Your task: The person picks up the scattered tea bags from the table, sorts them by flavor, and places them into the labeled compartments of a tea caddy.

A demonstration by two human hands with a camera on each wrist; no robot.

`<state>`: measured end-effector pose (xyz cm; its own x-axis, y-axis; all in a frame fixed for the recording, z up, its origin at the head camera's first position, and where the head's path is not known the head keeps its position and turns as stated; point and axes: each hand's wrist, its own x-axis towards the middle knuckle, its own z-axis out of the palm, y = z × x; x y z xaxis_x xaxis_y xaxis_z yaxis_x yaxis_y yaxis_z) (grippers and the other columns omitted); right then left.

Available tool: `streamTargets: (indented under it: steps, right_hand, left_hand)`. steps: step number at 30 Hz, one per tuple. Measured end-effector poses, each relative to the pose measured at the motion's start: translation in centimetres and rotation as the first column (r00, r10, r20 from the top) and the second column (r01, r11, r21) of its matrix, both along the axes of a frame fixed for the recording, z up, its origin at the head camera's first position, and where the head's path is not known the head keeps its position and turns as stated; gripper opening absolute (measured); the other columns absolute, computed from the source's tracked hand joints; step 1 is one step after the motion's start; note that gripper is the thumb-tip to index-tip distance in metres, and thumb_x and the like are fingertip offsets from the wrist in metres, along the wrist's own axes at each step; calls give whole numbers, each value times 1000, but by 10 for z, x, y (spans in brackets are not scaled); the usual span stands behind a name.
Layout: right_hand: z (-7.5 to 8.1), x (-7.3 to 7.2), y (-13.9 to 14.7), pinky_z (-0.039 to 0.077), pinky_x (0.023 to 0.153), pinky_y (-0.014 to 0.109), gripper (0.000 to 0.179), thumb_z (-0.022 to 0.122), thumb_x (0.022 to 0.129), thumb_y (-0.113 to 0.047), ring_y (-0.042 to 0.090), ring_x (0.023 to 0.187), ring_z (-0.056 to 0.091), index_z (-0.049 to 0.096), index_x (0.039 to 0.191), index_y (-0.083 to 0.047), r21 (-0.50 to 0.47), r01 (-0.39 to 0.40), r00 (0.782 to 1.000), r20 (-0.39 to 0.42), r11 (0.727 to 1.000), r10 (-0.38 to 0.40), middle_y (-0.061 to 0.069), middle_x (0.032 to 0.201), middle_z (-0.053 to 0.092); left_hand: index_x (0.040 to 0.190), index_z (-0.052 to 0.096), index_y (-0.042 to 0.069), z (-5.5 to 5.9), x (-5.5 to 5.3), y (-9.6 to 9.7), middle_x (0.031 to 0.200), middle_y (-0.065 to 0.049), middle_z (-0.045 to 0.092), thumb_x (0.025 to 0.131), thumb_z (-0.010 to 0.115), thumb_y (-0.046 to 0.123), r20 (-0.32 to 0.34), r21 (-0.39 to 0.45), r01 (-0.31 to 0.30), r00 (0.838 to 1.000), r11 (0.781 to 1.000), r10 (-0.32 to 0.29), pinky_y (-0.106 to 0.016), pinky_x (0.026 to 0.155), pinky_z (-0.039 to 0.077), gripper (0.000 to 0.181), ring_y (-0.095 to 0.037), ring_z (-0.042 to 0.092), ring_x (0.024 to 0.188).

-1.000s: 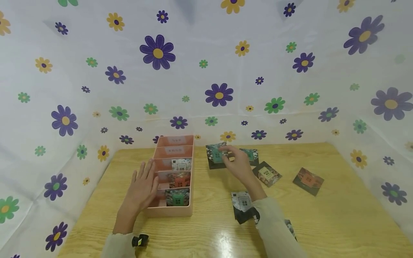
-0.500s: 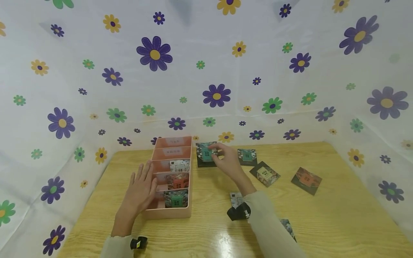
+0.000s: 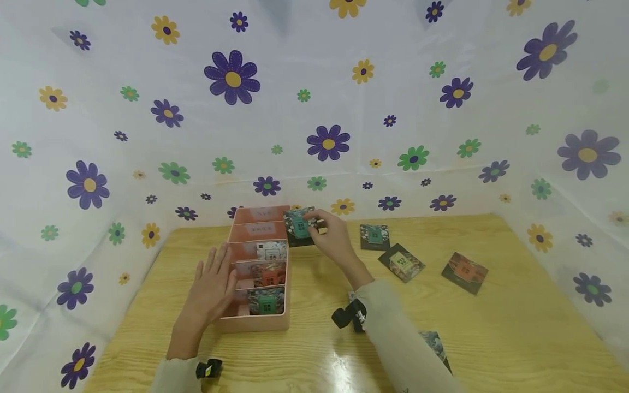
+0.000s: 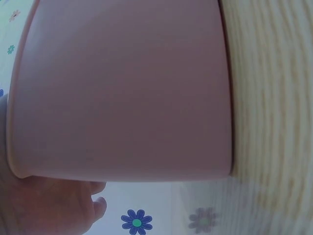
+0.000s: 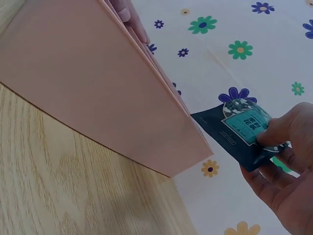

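The right hand (image 3: 334, 240) pinches a teal-labelled flower-tea sachet (image 3: 296, 227) between thumb and fingers at its right side, so most of the packet reaches leftward from the grip, its longer side running roughly front to back. It is just beside the right rim of the pink compartment box (image 3: 254, 325), level with the rear two compartments (image 3: 243, 233); whether it touches the rim cannot be told. The left hand (image 3: 208, 292), fingers straight, rests along the box's left side, farther from the sachet. Against the frame from a second ago, the sachet has travelled left, from apart to near the box's edge, and a second teal-labelled sachet (image 3: 375, 237) on the wooden table (image 3: 314, 352) now shows uncovered
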<state>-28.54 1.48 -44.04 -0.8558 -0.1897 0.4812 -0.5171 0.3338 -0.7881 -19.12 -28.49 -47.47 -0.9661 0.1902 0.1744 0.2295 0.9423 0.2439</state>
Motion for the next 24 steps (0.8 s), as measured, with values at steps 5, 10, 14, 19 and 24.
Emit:
streamTargets:
  steps: [5,10,14,19,24]
  right_hand:
    - [3,-3,-7,46,54,26,24,66,93,5,30,94,72,75,113,-5,-21,38,999,-14,999,-38,11,118,73]
    - [5,-8,-19,47,56,26,24,67,93,6,29,96,72,76,112,-6,-50,63,998,13,997,-62,9,117,74]
    - [7,-12,-33,55,67,25,24,66,95,3,26,102,70,76,114,-8,-52,42,997,68,998,-38,7,121,73]
    - [9,-14,-41,59,75,30,24,66,95,3,25,102,69,76,113,-9,-64,48,994,98,997,-41,5,121,73]
    - [11,-17,-40,59,72,30,24,66,95,3,26,102,70,76,114,-8,-72,42,995,89,997,-36,6,122,72]
  left_hand:
    - [161,19,-6,1,-2,0,169,-22,13,111,35,25,4,12,14,1000,1000,-14,-68,120,10,61,-46,7,155]
    - [161,19,-6,-2,-2,-4,168,-24,14,111,35,28,8,26,28,1000,999,-28,-70,118,11,62,-47,8,154]
    - [160,20,-7,-1,2,-10,168,-24,16,111,37,27,-9,38,14,1000,999,-14,-71,117,11,62,-48,10,154]
    - [161,17,-6,-1,4,-10,169,-23,11,112,33,29,15,48,20,1000,999,-21,-70,119,9,63,-47,6,154]
    - [162,16,-5,-2,0,-2,170,-21,10,111,33,29,16,41,26,1000,999,-26,-69,119,8,63,-45,6,155]
